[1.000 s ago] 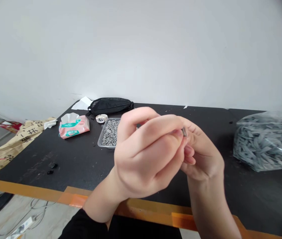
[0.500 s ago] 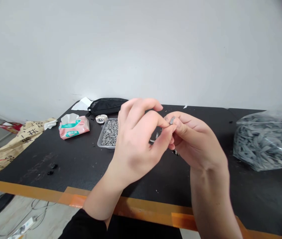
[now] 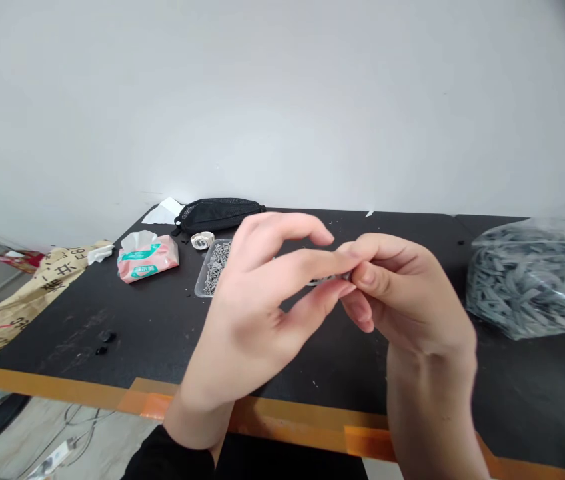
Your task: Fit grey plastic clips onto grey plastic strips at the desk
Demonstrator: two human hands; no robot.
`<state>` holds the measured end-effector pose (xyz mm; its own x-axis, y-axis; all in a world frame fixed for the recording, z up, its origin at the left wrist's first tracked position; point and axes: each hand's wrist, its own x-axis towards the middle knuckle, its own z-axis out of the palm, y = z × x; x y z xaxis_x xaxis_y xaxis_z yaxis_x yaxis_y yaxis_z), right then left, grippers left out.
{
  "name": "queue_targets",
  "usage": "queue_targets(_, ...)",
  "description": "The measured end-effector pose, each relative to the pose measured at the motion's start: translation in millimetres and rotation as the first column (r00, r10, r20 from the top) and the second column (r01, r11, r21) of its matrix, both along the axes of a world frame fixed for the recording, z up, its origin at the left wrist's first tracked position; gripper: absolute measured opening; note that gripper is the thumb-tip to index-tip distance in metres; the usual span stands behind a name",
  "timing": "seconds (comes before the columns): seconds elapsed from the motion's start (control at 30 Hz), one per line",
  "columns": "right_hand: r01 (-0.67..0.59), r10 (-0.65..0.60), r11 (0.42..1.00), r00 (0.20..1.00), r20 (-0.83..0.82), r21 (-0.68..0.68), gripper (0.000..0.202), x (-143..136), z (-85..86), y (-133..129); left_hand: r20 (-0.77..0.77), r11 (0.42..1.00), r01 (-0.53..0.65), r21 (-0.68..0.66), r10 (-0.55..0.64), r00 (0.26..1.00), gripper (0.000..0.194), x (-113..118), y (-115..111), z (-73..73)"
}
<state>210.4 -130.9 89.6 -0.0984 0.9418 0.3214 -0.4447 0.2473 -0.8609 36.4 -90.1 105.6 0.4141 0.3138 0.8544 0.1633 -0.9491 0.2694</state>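
Above the table, the fingertips of my left hand (image 3: 262,293) and my right hand (image 3: 407,293) meet. Both pinch a small grey piece (image 3: 346,275), of which only a sliver shows between the fingers. My left index finger and thumb are on it from the left, with the other left fingers curved above. My right thumb and index finger close on it from the right. Behind my left hand stands a clear plastic tub (image 3: 201,280) of small grey pieces (image 3: 217,263), partly covered by that hand.
A clear bag of grey strips (image 3: 537,280) lies at the right. Toward the left are a tissue pack (image 3: 147,257), a tape roll (image 3: 202,241) and a black mesh pouch (image 3: 220,215). Small black bits (image 3: 105,340) lie near the front left. Orange tape (image 3: 302,423) lines the table edge.
Both hands have lowered slightly, and my right hand has shifted a little right. The grey piece, plainer to see before, is now mostly covered by my fingers.
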Motion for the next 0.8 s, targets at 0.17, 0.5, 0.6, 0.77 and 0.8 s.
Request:
queue_targets(0.17,-0.077,0.077,0.997,0.997,0.002,-0.005,0.011,-1,1.1,-7,0.034,0.940,0.286,-0.188,-0.285,0.958,0.018,-6,2,4.9)
queue_targets(0.5,-0.046,0.048,0.997,0.998,0.044,-0.056,0.022,-5,1.9,-3,0.094,0.945,0.247,-0.216,-0.231,0.968,0.019,-2,-12,5.3)
queue_targets(0.6,0.069,-0.065,0.995,0.996,0.067,-0.066,0.033,-16,7.9,3,0.144,0.896,0.313,-0.315,-0.280,0.949,0.015,0,-13,1.2)
queue_targets(0.77,0.149,-0.148,0.989,0.986,0.071,-0.007,0.032,-19,8.1,1,0.254,0.683,0.473,-0.557,-0.402,0.880,0.007,2,-13,-1.6)
queue_targets(0.8,0.156,-0.156,0.988,0.985,0.071,0.006,0.030,-17,6.7,-2,0.241,0.678,0.465,-0.569,-0.404,0.883,0.007,2,-13,-0.5)
